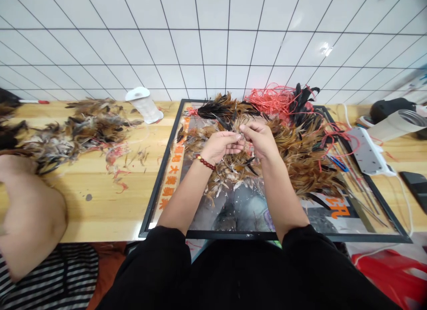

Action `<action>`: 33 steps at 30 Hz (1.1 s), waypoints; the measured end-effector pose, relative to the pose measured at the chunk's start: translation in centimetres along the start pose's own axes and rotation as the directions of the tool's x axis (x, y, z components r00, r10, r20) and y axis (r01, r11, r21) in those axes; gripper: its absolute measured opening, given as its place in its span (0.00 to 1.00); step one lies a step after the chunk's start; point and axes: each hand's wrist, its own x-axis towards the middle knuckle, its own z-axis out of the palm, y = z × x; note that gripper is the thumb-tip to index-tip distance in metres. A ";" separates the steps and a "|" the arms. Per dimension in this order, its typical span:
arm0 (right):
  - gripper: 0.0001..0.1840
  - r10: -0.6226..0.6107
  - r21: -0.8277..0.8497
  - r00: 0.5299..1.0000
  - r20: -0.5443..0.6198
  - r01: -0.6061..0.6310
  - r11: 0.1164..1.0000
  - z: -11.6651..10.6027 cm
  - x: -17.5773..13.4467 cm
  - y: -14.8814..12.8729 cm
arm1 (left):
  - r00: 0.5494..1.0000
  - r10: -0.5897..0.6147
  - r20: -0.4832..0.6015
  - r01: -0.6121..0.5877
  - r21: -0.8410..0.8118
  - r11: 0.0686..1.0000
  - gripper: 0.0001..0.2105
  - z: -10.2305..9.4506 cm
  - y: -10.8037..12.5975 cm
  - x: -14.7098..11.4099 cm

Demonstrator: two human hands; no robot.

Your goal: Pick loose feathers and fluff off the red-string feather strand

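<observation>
Over the middle of a black-framed glass panel, my two hands meet with their fingertips almost touching. My left hand, with a red bead bracelet at the wrist, is closed in a pinch on feathers. Opposite it, my right hand pinches the feathers too, thumb on top. Only a small part of the held feathers shows between the fingers. Loose brown and white feathers lie beneath both hands. To the right spreads a big pile of brown feathers. Behind the hands lies a tied dark feather bundle.
Red plastic string is heaped at the back beside black feathers. A white roll stands at left. On the right are a power strip, a blue pen and a phone. A co-worker's arm rests near more feathers.
</observation>
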 end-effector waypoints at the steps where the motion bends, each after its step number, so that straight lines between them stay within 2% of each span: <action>1: 0.24 0.013 0.012 1.000 0.009 -0.013 1.000 0.1 0.0 0.0 | 1.000 -0.012 0.012 0.012 -0.007 1.000 0.05 0.0 -0.1 0.0; 4: 0.21 0.030 0.016 0.998 0.062 -0.031 0.999 -0.1 0.0 0.2 | 1.000 -0.019 0.016 0.019 -0.042 0.999 0.05 0.1 -0.2 0.1; 6: 0.21 0.008 -0.049 0.995 0.103 -0.003 0.999 -0.5 -0.1 0.3 | 1.000 -0.004 -0.023 0.002 -0.090 0.996 0.04 0.1 -0.2 0.2; 10: 0.35 -0.070 -0.271 0.976 0.206 0.126 0.954 -1.0 -0.1 0.6 | 0.996 0.031 -0.088 -0.043 -0.139 0.989 0.04 0.0 -0.3 0.4; 14: 0.31 -0.218 -0.425 0.966 0.138 0.257 0.868 -0.7 -0.2 0.6 | 0.997 0.035 -0.063 -0.043 -0.130 0.991 0.05 0.1 -0.2 0.3; 17: 0.32 -0.223 -0.461 0.967 0.127 0.256 0.849 -1.0 -0.2 0.4 | 0.995 0.063 -0.080 -0.073 -0.138 0.988 0.03 0.2 0.0 0.2; 19: 0.28 -0.187 -0.505 0.975 0.117 0.221 0.835 -1.6 -0.2 0.2 | 0.985 0.113 -0.134 -0.134 -0.158 0.978 0.02 0.2 0.1 0.1; 21: 0.18 -0.139 -0.594 0.981 0.134 0.192 0.781 -2.2 -0.1 0.1 | 0.968 0.158 -0.197 -0.193 -0.177 0.965 0.02 0.1 0.3 0.2; 23: 0.08 -0.064 -0.697 0.971 0.231 0.210 0.686 -2.6 0.0 0.3 | 0.957 0.168 -0.238 -0.218 -0.201 0.955 0.02 -0.2 0.5 0.3; 24: 0.07 -0.007 -0.733 0.952 0.306 0.240 0.637 -2.7 0.1 0.5 | 0.955 0.160 -0.251 -0.218 -0.220 0.951 0.02 -0.3 0.7 0.3; 26: 0.11 0.124 -0.761 0.877 0.464 0.323 0.562 -2.3 0.2 1.0 | 0.955 0.130 -0.268 -0.204 -0.272 0.940 0.03 -0.7 1.0 0.4; 28: 0.13 0.231 -0.780 0.805 0.546 0.388 0.490 -1.6 0.2 1.6 | 0.955 0.091 -0.282 -0.183 -0.320 0.930 0.03 -0.9 1.2 0.5; 30: 0.12 0.301 -0.823 0.787 0.539 0.418 0.384 -0.9 0.1 2.1 | 0.955 0.060 -0.291 -0.162 -0.340 0.926 0.03 -1.1 1.4 0.6; 33: 0.09 0.348 -0.875 0.805 0.480 0.406 0.265 -0.3 -0.1 2.1 | 0.963 0.050 -0.264 -0.138 -0.324 0.936 0.04 -1.0 1.3 0.5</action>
